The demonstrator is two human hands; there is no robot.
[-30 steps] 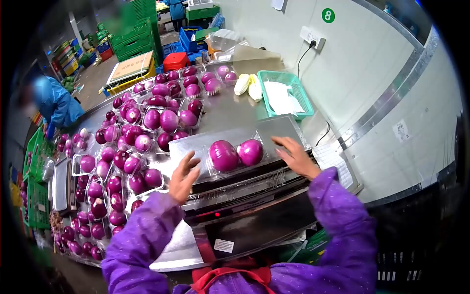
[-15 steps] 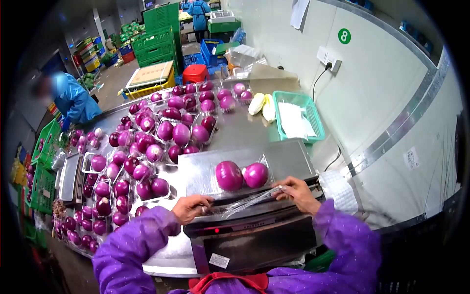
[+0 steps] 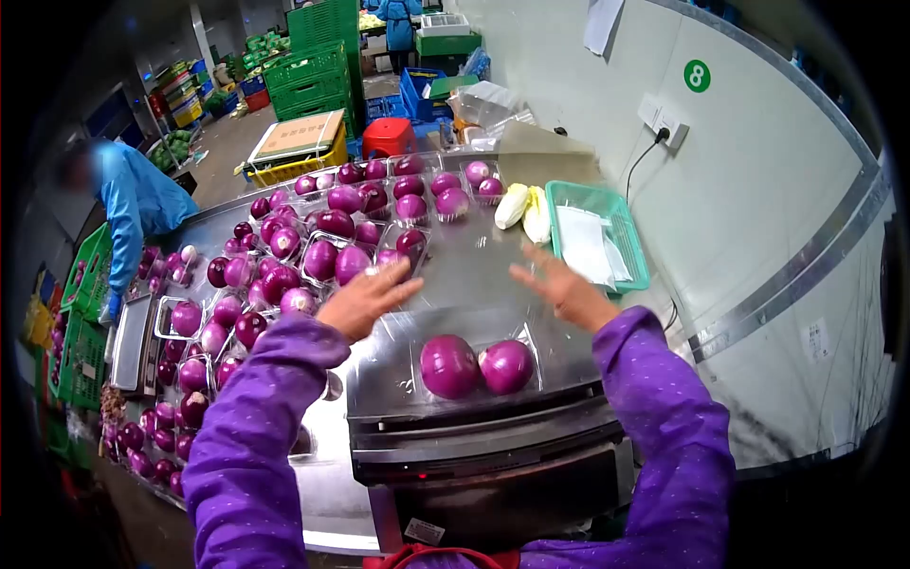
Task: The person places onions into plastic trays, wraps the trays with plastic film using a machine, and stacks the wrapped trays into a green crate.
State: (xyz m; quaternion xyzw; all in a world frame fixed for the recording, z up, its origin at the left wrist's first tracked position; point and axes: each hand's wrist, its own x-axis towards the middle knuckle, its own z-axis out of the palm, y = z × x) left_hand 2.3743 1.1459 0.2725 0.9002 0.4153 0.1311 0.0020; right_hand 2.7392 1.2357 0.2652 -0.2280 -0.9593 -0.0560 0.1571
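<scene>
My left hand (image 3: 368, 299) is open in the air, fingers spread, over the wrapper's left rear side and beside the packed onions. Opposite it, my right hand (image 3: 567, 292) is also open, thumb and fingers apart, near the front of the green basket. Between and below my hands, two large peeled red onions (image 3: 449, 366) sit side by side in a clear plastic tray (image 3: 534, 353). The tray rests on the metal top of a film wrapping machine (image 3: 389, 379), close to its front edge. Neither hand touches the onions.
Many trays of red onions (image 3: 281, 283) cover the table's left side. Two pale chicory heads (image 3: 512, 206) lie beside a green basket (image 3: 637, 256) holding white sheets (image 3: 586, 245). A blue-sleeved person (image 3: 147, 190) works at the left. A white wall (image 3: 758, 190) bounds the right.
My hands have let go of the clear film they were pulling at the front edge and moved up and away, past the onions. The person at left has reached an arm down.
</scene>
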